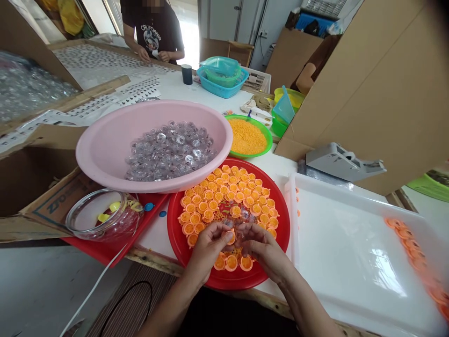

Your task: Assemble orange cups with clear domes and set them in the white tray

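Over a round red tray (277, 262), my left hand (212, 241) pinches a small orange plastic cup (230, 237) between thumb and fingers. My right hand (263, 245) is right beside it with fingers curled inward; something clear seems to be at its fingertips, too blurred to make out. Many more orange cups (231, 263) with yellow-orange filling lie on the tray around both hands. Loose yellow bits and a few clear plastic pieces (248, 215) show in the tray's middle, partly hidden by my hands.
A pink basin (101, 145) of clear plastic domes (171, 150) overhangs the tray's back left. Behind is a green bowl (268, 140) of yellow pellets. A white tray (336, 262) with orange pieces and a tape dispenser (340, 161) are right. A glass bowl (94, 217) stands left. Another person (154, 32) works opposite.
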Action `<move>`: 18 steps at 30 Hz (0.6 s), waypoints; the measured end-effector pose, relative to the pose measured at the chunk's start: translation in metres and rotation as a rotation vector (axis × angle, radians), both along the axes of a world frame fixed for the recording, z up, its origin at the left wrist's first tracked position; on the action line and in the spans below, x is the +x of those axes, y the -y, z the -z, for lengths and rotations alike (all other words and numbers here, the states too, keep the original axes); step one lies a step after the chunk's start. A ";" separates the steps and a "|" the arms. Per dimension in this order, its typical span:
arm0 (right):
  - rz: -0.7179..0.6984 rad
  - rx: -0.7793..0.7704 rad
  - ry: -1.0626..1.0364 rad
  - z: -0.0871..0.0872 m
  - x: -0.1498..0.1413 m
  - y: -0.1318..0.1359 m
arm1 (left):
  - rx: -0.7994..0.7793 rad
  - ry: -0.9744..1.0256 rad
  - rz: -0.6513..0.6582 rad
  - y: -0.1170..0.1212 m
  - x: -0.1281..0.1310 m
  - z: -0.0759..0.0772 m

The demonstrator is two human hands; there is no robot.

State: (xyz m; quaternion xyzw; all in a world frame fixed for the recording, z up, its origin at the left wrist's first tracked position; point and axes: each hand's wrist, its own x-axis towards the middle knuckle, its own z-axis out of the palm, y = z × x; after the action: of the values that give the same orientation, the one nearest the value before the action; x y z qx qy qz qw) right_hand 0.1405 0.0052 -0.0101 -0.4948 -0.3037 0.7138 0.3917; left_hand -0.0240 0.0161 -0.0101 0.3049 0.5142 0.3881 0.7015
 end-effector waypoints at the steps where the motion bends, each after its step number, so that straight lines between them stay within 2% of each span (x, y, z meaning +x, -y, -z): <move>1: -0.008 0.005 0.008 -0.001 -0.001 0.000 | 0.028 -0.013 0.006 0.000 0.001 0.001; 8: -0.012 0.198 0.321 0.011 -0.007 0.001 | 0.194 -0.110 0.010 -0.001 0.008 0.006; 11: 0.002 0.295 0.467 0.011 -0.004 -0.001 | 0.139 -0.058 0.022 -0.001 0.007 0.004; 13: 0.024 0.308 0.518 0.009 -0.003 -0.001 | 0.068 -0.004 0.013 -0.001 0.005 0.002; 18: 0.051 0.238 0.417 0.005 -0.002 0.000 | -0.004 0.030 -0.064 -0.002 0.001 0.001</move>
State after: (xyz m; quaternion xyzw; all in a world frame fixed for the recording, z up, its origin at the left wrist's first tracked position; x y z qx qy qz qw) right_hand 0.1385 0.0050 -0.0155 -0.5895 -0.4474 0.5451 0.3939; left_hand -0.0226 0.0182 -0.0110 0.2807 0.5139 0.4139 0.6970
